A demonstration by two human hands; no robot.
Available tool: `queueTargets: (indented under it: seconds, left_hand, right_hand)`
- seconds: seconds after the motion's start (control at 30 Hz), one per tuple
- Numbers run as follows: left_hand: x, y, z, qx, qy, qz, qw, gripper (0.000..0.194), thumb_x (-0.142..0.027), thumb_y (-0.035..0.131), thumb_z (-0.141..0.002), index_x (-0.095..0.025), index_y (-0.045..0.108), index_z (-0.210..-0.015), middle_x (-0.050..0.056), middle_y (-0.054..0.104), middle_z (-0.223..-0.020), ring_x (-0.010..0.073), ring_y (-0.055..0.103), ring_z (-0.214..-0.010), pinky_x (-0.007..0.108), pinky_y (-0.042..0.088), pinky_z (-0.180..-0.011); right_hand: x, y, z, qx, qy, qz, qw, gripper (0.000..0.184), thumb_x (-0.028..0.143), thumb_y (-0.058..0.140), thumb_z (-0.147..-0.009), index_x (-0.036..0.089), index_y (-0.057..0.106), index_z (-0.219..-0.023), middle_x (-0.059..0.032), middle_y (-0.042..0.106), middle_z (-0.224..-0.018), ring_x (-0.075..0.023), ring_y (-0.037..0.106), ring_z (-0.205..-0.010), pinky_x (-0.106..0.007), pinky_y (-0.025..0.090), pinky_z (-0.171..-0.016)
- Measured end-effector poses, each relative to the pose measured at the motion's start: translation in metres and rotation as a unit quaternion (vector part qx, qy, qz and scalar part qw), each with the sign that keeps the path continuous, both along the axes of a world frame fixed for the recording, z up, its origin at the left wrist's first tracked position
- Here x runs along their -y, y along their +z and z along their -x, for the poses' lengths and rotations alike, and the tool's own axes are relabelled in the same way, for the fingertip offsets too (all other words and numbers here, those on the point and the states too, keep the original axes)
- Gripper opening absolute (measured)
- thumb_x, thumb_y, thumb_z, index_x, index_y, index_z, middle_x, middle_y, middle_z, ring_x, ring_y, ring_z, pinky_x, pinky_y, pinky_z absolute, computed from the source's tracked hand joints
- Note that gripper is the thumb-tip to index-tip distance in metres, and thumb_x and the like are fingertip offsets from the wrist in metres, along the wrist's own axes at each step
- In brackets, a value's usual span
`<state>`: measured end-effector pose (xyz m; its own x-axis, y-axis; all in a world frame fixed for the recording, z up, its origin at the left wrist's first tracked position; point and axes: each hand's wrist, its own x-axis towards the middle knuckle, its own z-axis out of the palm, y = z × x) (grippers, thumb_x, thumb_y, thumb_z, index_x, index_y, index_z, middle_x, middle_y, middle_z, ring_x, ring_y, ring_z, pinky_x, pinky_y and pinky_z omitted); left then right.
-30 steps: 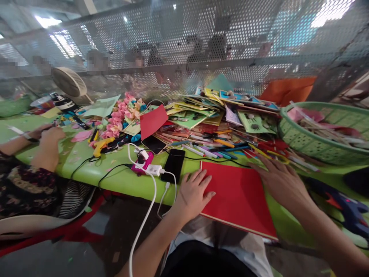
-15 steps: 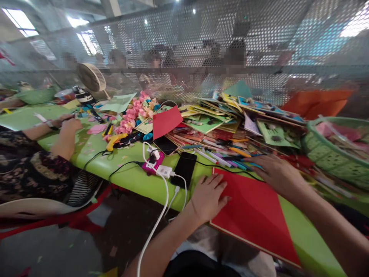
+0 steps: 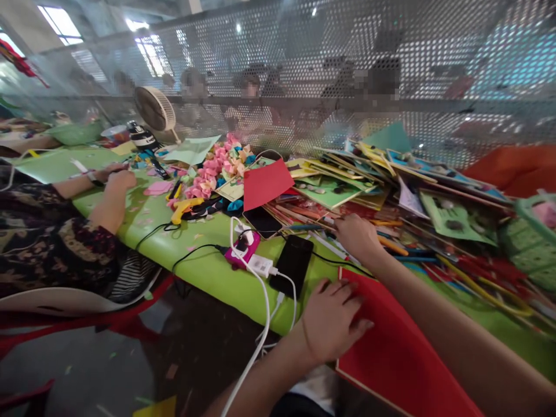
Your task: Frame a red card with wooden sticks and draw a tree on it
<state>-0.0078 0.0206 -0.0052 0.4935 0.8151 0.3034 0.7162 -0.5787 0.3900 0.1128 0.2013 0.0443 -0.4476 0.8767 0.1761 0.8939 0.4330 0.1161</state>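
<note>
My left hand (image 3: 332, 315) lies flat, fingers spread, on the near left corner of a red card sheet (image 3: 403, 359) that rests on the green table (image 3: 204, 269) and juts over its front edge. My right hand (image 3: 356, 234) reaches across the sheet into a row of coloured pens and pencils (image 3: 391, 243) at the foot of a pile of craft cards (image 3: 347, 185). Its fingers curl down among the pens; whether they hold one is hidden.
A black phone (image 3: 295, 260), a second phone (image 3: 263, 220), a pink charger block (image 3: 244, 250) and white cables lie left of my hands. A folded red sheet (image 3: 264, 182), paper flowers (image 3: 212, 171), a fan (image 3: 155, 110) and a green basket (image 3: 532, 237) stand around. A seated person (image 3: 52, 231) works at the left.
My right hand has left the red sheet's far edge and moved left and forward into the pens. The view has turned left; my left hand stays on the sheet.
</note>
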Motion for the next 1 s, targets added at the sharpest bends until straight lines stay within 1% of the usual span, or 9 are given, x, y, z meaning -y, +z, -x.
queueTargets:
  seconds: [0.07, 0.17, 0.3, 0.37, 0.43, 0.5, 0.6, 0.73, 1.0]
  left_hand:
    - [0.001, -0.001, 0.0, 0.004, 0.0, -0.008, 1.0, 0.041, -0.052, 0.051, -0.109, -0.022, 0.066, -0.134, 0.006, 0.067, -0.147, 0.0252, 0.056, -0.141, 0.046, 0.044, -0.117]
    - [0.002, -0.002, 0.001, 0.007, 0.011, -0.017, 1.0, 0.043, -0.053, 0.052, -0.108, -0.023, 0.067, -0.135, 0.005, 0.064, -0.151, 0.0276, 0.049, -0.149, 0.048, 0.044, -0.119]
    - [0.002, 0.0, 0.001, 0.013, 0.016, -0.008, 1.0, 0.042, -0.052, 0.054, -0.107, -0.023, 0.067, -0.136, 0.005, 0.064, -0.152, 0.0285, 0.049, -0.149, 0.05, 0.044, -0.119]
    - [0.002, 0.002, 0.002, 0.017, 0.012, 0.002, 1.0, 0.04, -0.049, 0.056, -0.107, -0.023, 0.068, -0.135, 0.005, 0.065, -0.151, 0.0286, 0.051, -0.147, 0.05, 0.045, -0.119]
    - [0.002, 0.005, 0.002, 0.021, 0.012, 0.012, 1.0, 0.037, -0.047, 0.058, -0.107, -0.023, 0.069, -0.133, 0.005, 0.067, -0.148, 0.0285, 0.053, -0.145, 0.05, 0.046, -0.118]
    - [0.001, 0.008, 0.002, 0.029, 0.019, 0.018, 0.999, 0.034, -0.044, 0.059, -0.107, -0.023, 0.07, -0.132, 0.005, 0.068, -0.146, 0.0277, 0.054, -0.144, 0.049, 0.046, -0.119]
    - [0.0, 0.012, 0.001, 0.039, 0.049, 0.018, 0.998, 0.036, -0.039, 0.059, -0.107, -0.02, 0.067, -0.137, 0.007, 0.065, -0.15, 0.0273, 0.054, -0.145, 0.048, 0.046, -0.12]
    - [-0.002, 0.015, 0.0, 0.027, 0.094, 0.03, 0.995, 0.04, -0.034, 0.058, -0.107, -0.014, 0.063, -0.141, 0.011, 0.064, -0.151, 0.0293, 0.059, -0.138, 0.048, 0.05, -0.117]
    - [-0.003, 0.013, 0.0, 0.019, 0.105, 0.035, 0.994, 0.038, -0.031, 0.059, -0.105, -0.015, 0.063, -0.14, 0.011, 0.065, -0.151, 0.0294, 0.062, -0.135, 0.05, 0.052, -0.115]
  right_hand:
    - [0.0, 0.0, -0.003, 0.002, 0.002, -0.007, 1.0, 0.028, 0.021, 0.052, -0.097, 0.016, 0.079, -0.098, -0.0188, 0.078, -0.098, -0.0314, 0.073, -0.097, -0.039, 0.056, -0.077]
    - [0.006, 0.007, -0.022, -0.005, 0.006, -0.023, 1.0, 0.028, 0.022, 0.049, -0.098, 0.016, 0.077, -0.097, -0.0175, 0.077, -0.096, -0.0306, 0.073, -0.094, -0.039, 0.054, -0.076]
    - [0.03, 0.02, -0.07, -0.028, 0.001, -0.041, 0.999, 0.028, 0.027, 0.048, -0.1, 0.017, 0.073, -0.091, -0.0161, 0.075, -0.094, -0.0303, 0.072, -0.095, -0.04, 0.053, -0.08]
    - [0.05, 0.021, -0.099, -0.044, 0.005, -0.038, 0.998, 0.028, 0.029, 0.046, -0.102, 0.019, 0.072, -0.094, -0.0139, 0.076, -0.099, -0.0285, 0.072, -0.097, -0.039, 0.053, -0.084]
    - [0.072, 0.014, -0.128, -0.072, 0.013, -0.027, 0.997, 0.03, 0.036, 0.046, -0.104, 0.022, 0.072, -0.098, -0.0108, 0.078, -0.104, -0.0264, 0.073, -0.097, -0.037, 0.054, -0.083]
    - [0.094, 0.002, -0.154, -0.141, 0.034, -0.018, 0.989, 0.031, 0.042, 0.048, -0.104, 0.025, 0.074, -0.107, -0.0093, 0.079, -0.108, -0.0268, 0.075, -0.098, -0.038, 0.056, -0.084]
    - [0.12, -0.016, -0.182, -0.182, 0.036, 0.003, 0.983, 0.031, 0.043, 0.051, -0.103, 0.027, 0.076, -0.108, -0.0088, 0.08, -0.108, -0.0282, 0.077, -0.098, -0.04, 0.058, -0.085]
    - [0.136, -0.029, -0.194, -0.179, 0.017, 0.019, 0.984, 0.033, 0.041, 0.049, -0.102, 0.026, 0.079, -0.104, -0.01, 0.081, -0.105, -0.0297, 0.077, -0.094, -0.042, 0.06, -0.08]
    - [0.137, -0.035, -0.194, -0.144, 0.039, -0.007, 0.989, 0.04, 0.035, 0.043, -0.104, 0.025, 0.081, -0.105, -0.0108, 0.08, -0.102, -0.0289, 0.077, -0.092, -0.043, 0.061, -0.079]
